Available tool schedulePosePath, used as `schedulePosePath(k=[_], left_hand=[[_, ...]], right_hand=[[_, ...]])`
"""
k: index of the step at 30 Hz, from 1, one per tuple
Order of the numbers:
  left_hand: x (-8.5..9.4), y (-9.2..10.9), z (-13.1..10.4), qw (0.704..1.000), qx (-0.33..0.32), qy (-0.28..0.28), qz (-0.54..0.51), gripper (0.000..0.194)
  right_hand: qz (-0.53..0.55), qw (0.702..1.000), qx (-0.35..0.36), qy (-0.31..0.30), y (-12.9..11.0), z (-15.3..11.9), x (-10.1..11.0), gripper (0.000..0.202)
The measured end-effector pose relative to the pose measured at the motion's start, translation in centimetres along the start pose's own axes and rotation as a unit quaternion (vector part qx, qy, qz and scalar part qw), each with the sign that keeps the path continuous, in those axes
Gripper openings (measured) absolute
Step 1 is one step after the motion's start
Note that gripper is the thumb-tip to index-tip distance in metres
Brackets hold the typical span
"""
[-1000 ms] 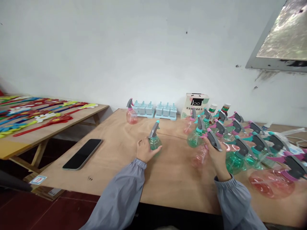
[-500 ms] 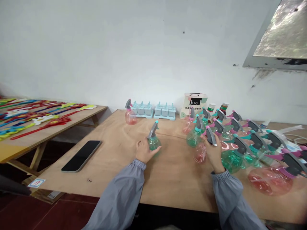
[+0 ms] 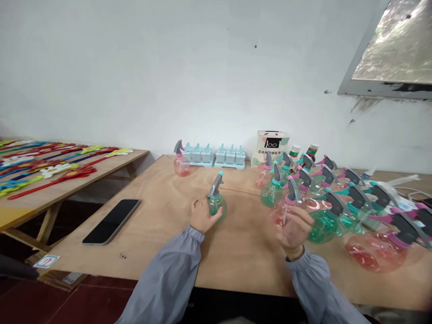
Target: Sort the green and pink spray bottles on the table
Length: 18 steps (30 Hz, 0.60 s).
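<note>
My left hand [image 3: 203,216] is wrapped round the side of a green spray bottle [image 3: 217,202] with a grey and teal trigger head; the bottle stands upright on the table, and my thumb lies along its near side. My right hand [image 3: 293,227], partly smeared by motion, is just in front of a pink spray bottle [image 3: 279,211] with a grey and pink head. Its fingers are loosely bent and apart, with nothing seen in them. At the far left of the table stands another pink spray bottle [image 3: 182,166].
Several pink and green spray bottles [image 3: 324,225] crowd the right side. A phone [image 3: 111,221] lies at the left of the wooden table [image 3: 162,193]. Along the wall are light-blue popsicle moulds [image 3: 230,158] and a printed box [image 3: 269,148]. Colourful hand-shaped items [image 3: 67,175] cover another table.
My right hand has let go of the pink bottle's head and moved down and toward me. My left hand stays on the green bottle. The view has shifted slightly.
</note>
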<state>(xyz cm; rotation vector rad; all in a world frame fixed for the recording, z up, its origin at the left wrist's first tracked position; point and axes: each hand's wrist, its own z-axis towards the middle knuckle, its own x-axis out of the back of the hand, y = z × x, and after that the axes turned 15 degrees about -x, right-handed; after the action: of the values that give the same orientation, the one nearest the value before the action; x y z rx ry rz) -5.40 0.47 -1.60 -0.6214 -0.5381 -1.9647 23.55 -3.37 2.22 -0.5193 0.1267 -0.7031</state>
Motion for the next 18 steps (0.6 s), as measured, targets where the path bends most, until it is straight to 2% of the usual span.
schedulePosePath(k=[1, 2, 4, 5, 7, 9, 12, 14, 15, 16, 18], left_hand=[[0.0, 0.4, -0.2, 1.0, -0.007, 0.002, -0.004, 0.046], [0.0, 0.8, -0.4, 1.0, -0.014, 0.006, -0.007, 0.045], [-0.1, 1.8, -0.9, 0.999, -0.032, 0.012, -0.01, 0.045], [-0.1, 2.4, -1.2, 0.999, -0.043, 0.014, -0.011, 0.046], [-0.1, 3.6, -1.9, 0.998, -0.066, 0.015, -0.013, 0.05], [0.0, 4.5, -2.8, 0.996, -0.084, 0.015, -0.017, 0.056], [0.3, 4.6, -3.7, 0.993, -0.113, 0.011, -0.044, 0.068], [0.6, 3.0, -3.1, 0.989, -0.126, 0.005, -0.081, 0.07], [0.8, 1.5, -2.3, 0.988, -0.118, 0.007, -0.101, 0.067], [0.9, -0.2, -1.1, 0.988, -0.098, 0.015, -0.117, 0.062], [1.3, -4.7, 2.3, 0.989, 0.0, 0.064, -0.13, 0.054]], right_hand=[[-0.002, 0.999, 0.03, -0.035, -1.0, -0.4, -1.0, 0.032], [-0.007, 0.996, 0.025, -0.087, -1.9, -0.8, -2.2, 0.029], [-0.003, 0.983, -0.048, -0.177, -3.6, -1.2, -5.2, 0.039], [0.008, 0.976, -0.087, -0.2, -4.3, -1.4, -6.7, 0.05], [0.03, 0.961, -0.154, -0.23, -5.2, -1.6, -9.4, 0.075], [0.049, 0.948, -0.198, -0.244, -5.7, -1.7, -11.0, 0.088], [0.074, 0.937, -0.229, -0.255, -5.9, -1.7, -11.6, 0.074], [0.089, 0.931, -0.234, -0.267, -5.9, -1.5, -11.4, 0.059], [0.097, 0.928, -0.235, -0.274, -5.8, -1.4, -11.2, 0.053], [0.105, 0.924, -0.236, -0.281, -5.7, -1.3, -11.0, 0.049], [0.12, 0.919, -0.24, -0.29, -5.5, -1.0, -10.8, 0.045]])
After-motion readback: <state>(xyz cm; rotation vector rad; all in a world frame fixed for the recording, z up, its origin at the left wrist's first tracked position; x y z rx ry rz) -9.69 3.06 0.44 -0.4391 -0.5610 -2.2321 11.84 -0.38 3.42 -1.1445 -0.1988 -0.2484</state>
